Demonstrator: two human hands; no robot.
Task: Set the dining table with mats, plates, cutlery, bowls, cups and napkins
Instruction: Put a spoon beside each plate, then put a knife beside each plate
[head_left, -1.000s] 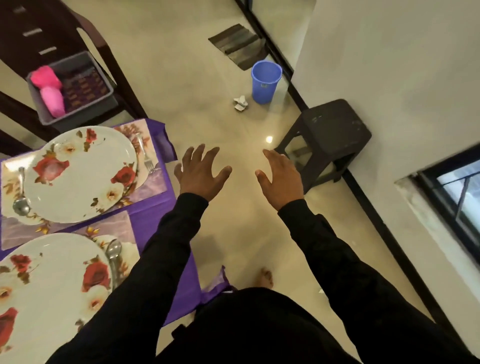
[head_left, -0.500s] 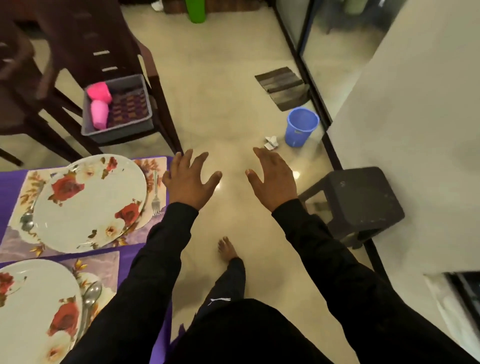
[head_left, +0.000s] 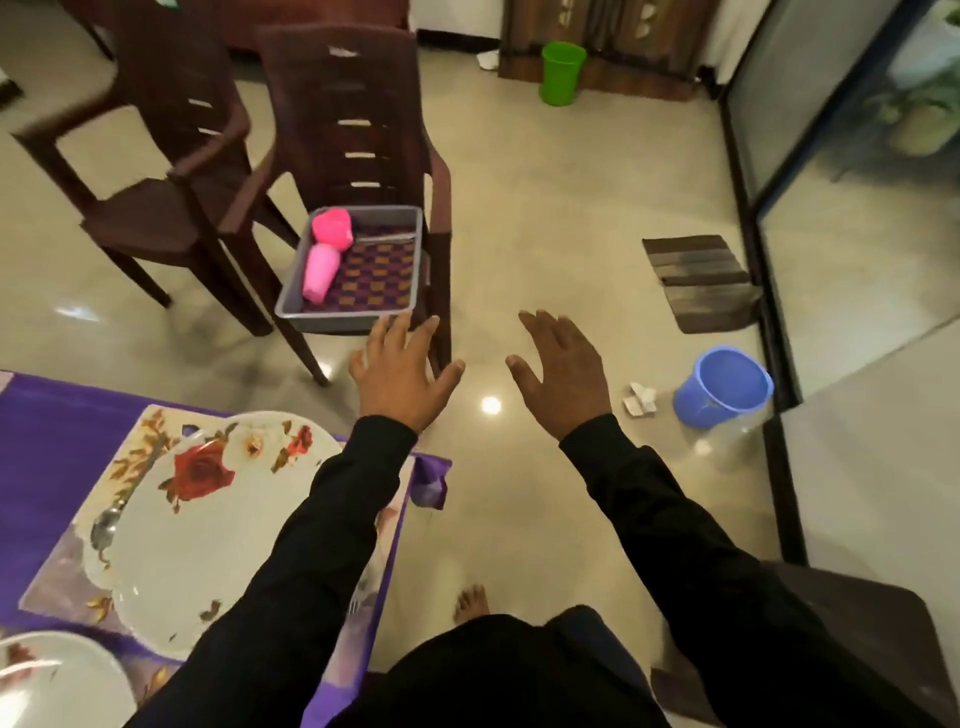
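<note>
Both hands are extended forward, palms down, above the floor (head_left: 545, 218). The left hand (head_left: 400, 376) has its fingers (head_left: 392, 332) spread wide and holds nothing. The right hand (head_left: 563, 371) is likewise spread wide and holds nothing.

A grey tray (head_left: 358, 319) rests on the seat of the nearer brown chair (head_left: 343, 104); a second brown chair (head_left: 156, 119) stands to its left. The tray's long axis runs away from the viewer. It holds two pink cups (head_left: 324, 254), both lying on their sides along the left wall, and a patterned cloth (head_left: 371, 273) covering its base. A metal item lies at the tray's far end; its type cannot be determined. The left fingertips are just beside the tray's near right corner; contact cannot be confirmed.

The tabletop (head_left: 57, 421), covered in purple, is at lower left. It carries two floral plates: one full plate (head_left: 208, 540) on a floral mat (head_left: 67, 577), and a second plate (head_left: 57, 686) partly out of frame. One spoon (head_left: 111, 517) lies at the left of the full plate, bowl toward the viewer, handle pointing away.

On the floor: one green cup (head_left: 562, 73), one blue bucket (head_left: 724, 387), one striped floor mat (head_left: 698, 280).
</note>
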